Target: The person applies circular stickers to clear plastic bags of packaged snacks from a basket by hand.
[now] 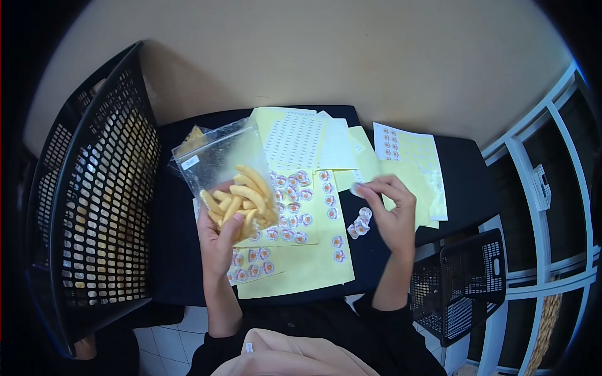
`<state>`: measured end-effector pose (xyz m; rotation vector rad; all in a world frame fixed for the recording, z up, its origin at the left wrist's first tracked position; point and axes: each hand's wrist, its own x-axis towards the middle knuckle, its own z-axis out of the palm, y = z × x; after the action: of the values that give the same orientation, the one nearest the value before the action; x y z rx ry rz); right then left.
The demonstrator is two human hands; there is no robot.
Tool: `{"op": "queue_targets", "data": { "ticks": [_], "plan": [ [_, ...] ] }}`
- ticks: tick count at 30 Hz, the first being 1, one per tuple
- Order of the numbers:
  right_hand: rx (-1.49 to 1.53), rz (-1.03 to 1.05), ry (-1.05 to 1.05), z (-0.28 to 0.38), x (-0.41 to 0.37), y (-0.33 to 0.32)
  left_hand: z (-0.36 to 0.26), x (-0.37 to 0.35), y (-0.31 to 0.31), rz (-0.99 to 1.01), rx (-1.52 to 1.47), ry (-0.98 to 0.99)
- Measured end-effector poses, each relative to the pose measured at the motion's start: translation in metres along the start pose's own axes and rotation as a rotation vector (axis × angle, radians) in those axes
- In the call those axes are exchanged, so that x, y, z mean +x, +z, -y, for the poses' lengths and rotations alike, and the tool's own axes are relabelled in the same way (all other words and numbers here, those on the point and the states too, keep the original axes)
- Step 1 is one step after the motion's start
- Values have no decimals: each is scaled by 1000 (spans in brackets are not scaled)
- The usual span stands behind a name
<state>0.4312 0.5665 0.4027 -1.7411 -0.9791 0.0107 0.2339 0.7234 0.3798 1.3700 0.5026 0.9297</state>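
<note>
A clear zip bag of yellow, finger-shaped snacks (241, 199) is held in my left hand (219, 241), its thumb over the lower part. A small white label sits near the bag's zip. My right hand (390, 210) is raised right of the sheets, thumb and forefinger pinched on a small whitish sticker (357, 188). Below those fingertips, a few round stickers (360, 223) lie in a cluster on the dark cloth. Yellow backing sheets (301, 269) with several round orange-and-purple stickers are spread under and beside the bag.
At the left stands a tall black basket (103, 188) with bags inside. Sheets of small printed labels (295, 138) lie toward the wall, and another sticker sheet (411, 150) is to the right. A smaller black basket (461, 285) and a white-framed rack (523, 150) are at the right.
</note>
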Motion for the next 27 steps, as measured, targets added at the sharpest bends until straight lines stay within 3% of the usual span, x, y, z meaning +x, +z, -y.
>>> {"op": "queue_targets", "data": {
  "ticks": [8, 12, 18, 21, 27],
  "plan": [
    [-210, -6, 233, -79, -54, -13, 10, 11, -18, -81, -91, 47],
    [-145, -48, 220, -66, -58, -9, 8, 10, -25, -126, -113, 63],
    [-542, 24, 127, -88, -69, 0, 10, 8, -34, -168, -94, 52],
    [-509, -24, 198, -97, -63, 3, 9, 7, -37, -140, -102, 72],
    [-486, -22, 93, -107, -65, 4, 6, 7, -42, -168, -74, 74]
  ]
}}
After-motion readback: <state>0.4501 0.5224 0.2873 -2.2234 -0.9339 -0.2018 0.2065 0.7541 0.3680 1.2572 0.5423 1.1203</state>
